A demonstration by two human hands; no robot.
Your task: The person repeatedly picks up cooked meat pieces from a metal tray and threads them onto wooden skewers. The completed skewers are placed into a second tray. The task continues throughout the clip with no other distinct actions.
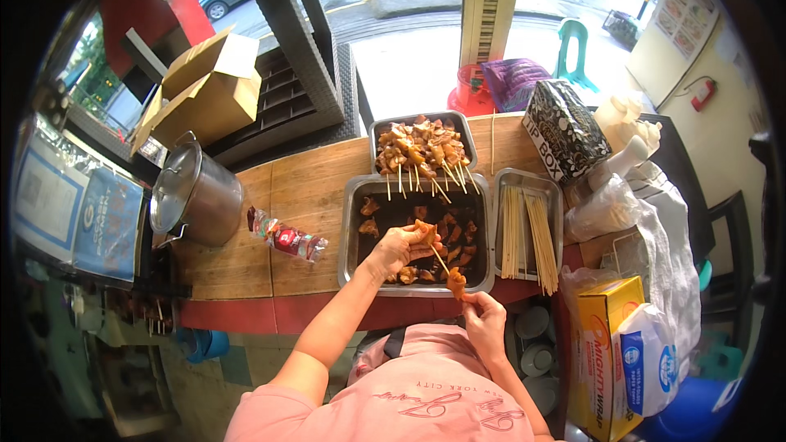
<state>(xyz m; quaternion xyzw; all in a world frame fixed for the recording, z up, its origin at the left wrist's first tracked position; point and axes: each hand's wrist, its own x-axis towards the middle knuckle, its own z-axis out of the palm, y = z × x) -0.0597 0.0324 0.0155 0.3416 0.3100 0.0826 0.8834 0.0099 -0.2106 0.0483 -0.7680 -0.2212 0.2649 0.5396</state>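
My left hand (398, 250) is over the large metal tray (351, 239), its fingers closed around a piece of marinated meat (426, 230). A thin bamboo skewer (439, 259) slants from that piece down towards my right hand (485, 321). At the tray's near edge my right fingers pinch another meat piece (456, 283) at the skewer's lower end; whether they also grip the stick is hidden. Loose meat pieces (453, 234) lie in dark marinade in the tray. Behind it, a smaller metal tray (471, 141) holds piled meat skewers (424, 147), their sticks overhanging the large tray.
Right of the trays, a narrow metal tray (558, 221) holds bare bamboo skewers (540, 239). A tip box (568, 129) stands behind it. Left on the wooden counter (307, 184) are a printed plastic packet (288, 237) and a lidded steel pot (202, 196). A wrap box (605, 356) sits at right.
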